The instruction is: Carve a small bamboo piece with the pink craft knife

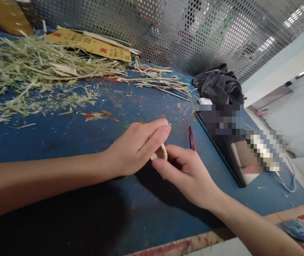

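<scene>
My left hand (136,147) and my right hand (186,172) meet over the blue table (88,199), both with fingers pinched on a small pale curled strip (161,153), maybe a bamboo or straw sliver. The left fingers cover its top. The right thumb and fingers hold its lower right side. A thin dark red knife (191,138) lies on the table just right of the hands.
A heap of pale straw and shavings (34,67) covers the far left. Bundled sticks (162,85) and yellow cardboard (88,44) lie by the perforated metal wall (168,28). A dark cloth (219,85), a phone (223,142) and a white cable (287,177) are at right.
</scene>
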Demonstrator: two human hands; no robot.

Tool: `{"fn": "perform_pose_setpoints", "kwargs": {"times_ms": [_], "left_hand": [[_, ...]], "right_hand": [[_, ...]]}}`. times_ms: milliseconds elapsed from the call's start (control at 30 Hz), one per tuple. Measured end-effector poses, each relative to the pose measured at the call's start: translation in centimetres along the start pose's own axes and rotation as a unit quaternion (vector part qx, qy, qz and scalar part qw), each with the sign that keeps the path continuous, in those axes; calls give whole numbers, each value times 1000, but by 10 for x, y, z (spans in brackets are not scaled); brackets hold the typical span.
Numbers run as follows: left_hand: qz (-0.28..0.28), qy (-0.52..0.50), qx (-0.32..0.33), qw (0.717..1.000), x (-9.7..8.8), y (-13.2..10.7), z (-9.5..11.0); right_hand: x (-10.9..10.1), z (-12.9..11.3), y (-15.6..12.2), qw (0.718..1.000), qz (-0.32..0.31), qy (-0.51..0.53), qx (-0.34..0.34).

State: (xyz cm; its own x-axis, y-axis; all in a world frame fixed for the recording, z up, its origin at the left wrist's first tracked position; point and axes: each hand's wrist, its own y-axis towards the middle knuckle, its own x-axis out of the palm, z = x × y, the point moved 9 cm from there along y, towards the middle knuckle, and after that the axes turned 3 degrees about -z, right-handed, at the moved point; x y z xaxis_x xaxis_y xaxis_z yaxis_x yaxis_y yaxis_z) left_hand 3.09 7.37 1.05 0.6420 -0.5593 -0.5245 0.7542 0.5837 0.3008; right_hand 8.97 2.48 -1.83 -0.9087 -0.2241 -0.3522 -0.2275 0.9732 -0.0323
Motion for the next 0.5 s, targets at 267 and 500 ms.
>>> {"fn": "perform_pose_setpoints", "kwargs": {"times_ms": [267,500], "left_hand": [[-75,-48,-35,995,14,0,-3],[-92,-50,-73,992,19,-6,-5]], "right_hand": [[8,7,-7,993,-29,111,-27],[9,2,-10,997,-34,39,-60]]}}
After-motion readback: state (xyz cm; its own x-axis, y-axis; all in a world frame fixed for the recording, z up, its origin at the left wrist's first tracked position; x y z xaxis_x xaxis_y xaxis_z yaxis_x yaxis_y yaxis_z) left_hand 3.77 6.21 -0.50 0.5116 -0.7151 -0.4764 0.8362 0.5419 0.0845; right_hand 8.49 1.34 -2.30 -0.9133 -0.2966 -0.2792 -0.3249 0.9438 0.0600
